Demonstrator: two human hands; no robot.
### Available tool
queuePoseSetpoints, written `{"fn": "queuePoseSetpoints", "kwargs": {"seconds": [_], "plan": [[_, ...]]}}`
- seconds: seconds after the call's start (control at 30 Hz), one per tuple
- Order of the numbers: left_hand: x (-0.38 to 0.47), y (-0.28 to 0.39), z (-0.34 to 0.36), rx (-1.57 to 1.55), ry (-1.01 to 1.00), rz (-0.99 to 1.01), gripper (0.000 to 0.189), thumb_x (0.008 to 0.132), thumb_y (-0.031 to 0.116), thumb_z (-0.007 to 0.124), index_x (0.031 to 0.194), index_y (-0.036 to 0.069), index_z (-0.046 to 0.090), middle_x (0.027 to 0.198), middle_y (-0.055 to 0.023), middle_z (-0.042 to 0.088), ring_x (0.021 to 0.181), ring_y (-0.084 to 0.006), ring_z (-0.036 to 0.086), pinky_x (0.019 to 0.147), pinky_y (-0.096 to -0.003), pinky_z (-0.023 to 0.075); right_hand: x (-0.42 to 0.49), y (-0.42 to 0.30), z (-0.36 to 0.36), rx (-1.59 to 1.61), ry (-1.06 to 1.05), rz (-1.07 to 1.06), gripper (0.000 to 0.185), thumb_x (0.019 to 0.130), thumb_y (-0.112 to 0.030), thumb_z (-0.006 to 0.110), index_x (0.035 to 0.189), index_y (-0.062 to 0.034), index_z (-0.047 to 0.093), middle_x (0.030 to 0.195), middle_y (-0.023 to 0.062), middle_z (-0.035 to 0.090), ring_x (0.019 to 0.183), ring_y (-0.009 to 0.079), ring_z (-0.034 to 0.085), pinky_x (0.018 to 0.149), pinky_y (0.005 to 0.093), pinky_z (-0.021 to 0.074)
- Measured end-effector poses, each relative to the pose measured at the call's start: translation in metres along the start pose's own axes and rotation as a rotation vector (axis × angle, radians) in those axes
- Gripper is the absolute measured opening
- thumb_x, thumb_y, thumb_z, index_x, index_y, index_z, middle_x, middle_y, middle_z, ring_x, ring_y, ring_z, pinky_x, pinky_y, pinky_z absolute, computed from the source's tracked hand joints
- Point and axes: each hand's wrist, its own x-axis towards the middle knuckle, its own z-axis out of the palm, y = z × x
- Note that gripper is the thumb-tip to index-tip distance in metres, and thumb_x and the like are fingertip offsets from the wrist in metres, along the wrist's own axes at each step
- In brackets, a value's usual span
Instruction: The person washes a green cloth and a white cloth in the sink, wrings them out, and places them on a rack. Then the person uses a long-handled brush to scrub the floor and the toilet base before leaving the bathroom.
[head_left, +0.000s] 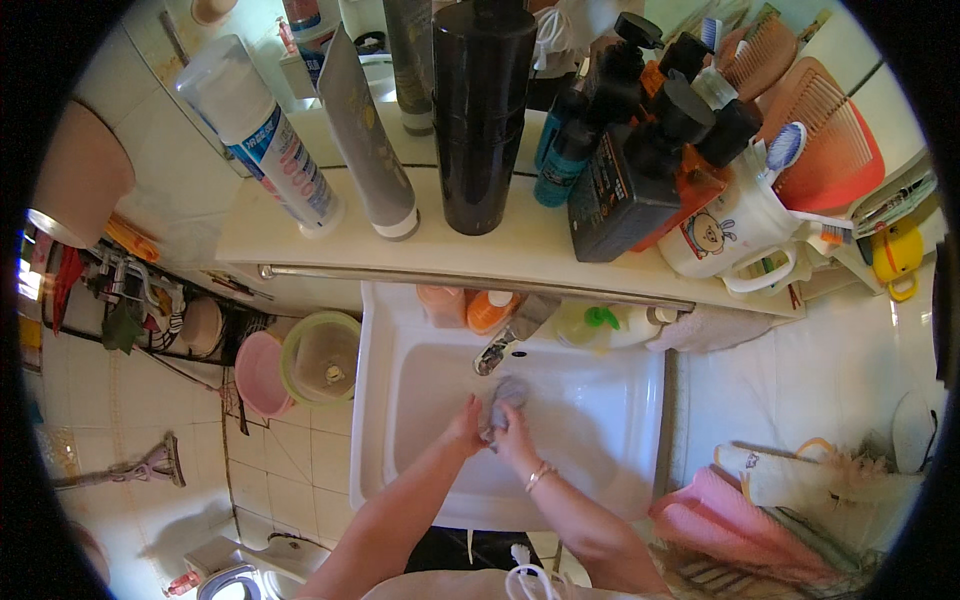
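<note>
Both hands are over a white washbasin (600, 450), just below the metal faucet (517, 330). A wet-looking grey cloth (510, 397) is bunched in my right hand (515, 439), its upper part standing out beyond the fingers toward the faucet. My left hand (468, 429) is at the cloth's left side, fingers pointing up and slightly apart; whether it grips the cloth's lower edge cannot be told. A bracelet circles the right wrist. The cloth's underside and the inner sides of the fingers are hidden.
Above the basin, a shelf (360, 262) holds a spray can (255, 135), a grey tube (367, 142), a black bottle (480, 120), pump bottles and a mug (727, 225). An orange bottle (489, 309) stands behind the faucet. Tubs (262, 375) lie left; pink towels (720, 517) hang right.
</note>
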Motion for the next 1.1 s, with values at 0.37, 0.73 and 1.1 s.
{"fn": "queuePoseSetpoints", "kwargs": {"seconds": [0.37, 0.73, 1.1], "plan": [[0.011, -0.005, -0.005, -0.657, -0.465, -0.056, 0.039, 0.093, 0.047, 0.054, 0.086, 0.009, 0.057, 0.076, -0.0045, 0.059, 0.064, -0.0243, 0.057, 0.059, -0.0358, 0.0505, -0.047, -0.099, 0.006, -0.426, 0.096, -0.472, 0.022, 0.083, -0.026, 0.063, 0.092, -0.0074, 0.054, 0.094, 0.0143, 0.063, 0.08, 0.0338, 0.063, 0.063, 0.0448, 0.0517], [0.003, -0.001, -0.02, 0.814, 0.199, 0.736, 0.033, 0.096, 0.037, 0.05, 0.109, 0.009, 0.059, 0.11, -0.0139, 0.059, 0.103, -0.0272, 0.054, 0.085, -0.0388, 0.043, 0.016, -0.022, -0.056, -0.553, -0.061, -0.212, 0.026, 0.094, -0.026, 0.045, 0.11, -0.0098, 0.057, 0.122, 0.0127, 0.056, 0.109, 0.0371, 0.054, 0.085, 0.054, 0.0433], [-0.003, 0.01, -0.032, 1.93, 0.202, 0.599, 0.052, 0.089, 0.028, 0.053, 0.137, 0.01, 0.043, 0.138, -0.0139, 0.044, 0.135, -0.0322, 0.031, 0.11, -0.0458, 0.0269, 0.016, 0.046, -0.023, -0.889, -0.091, -0.362, 0.044, 0.091, -0.019, 0.043, 0.136, -0.0206, 0.047, 0.14, 0.005, 0.042, 0.124, 0.0323, 0.042, 0.102, 0.056, 0.0289]]}}
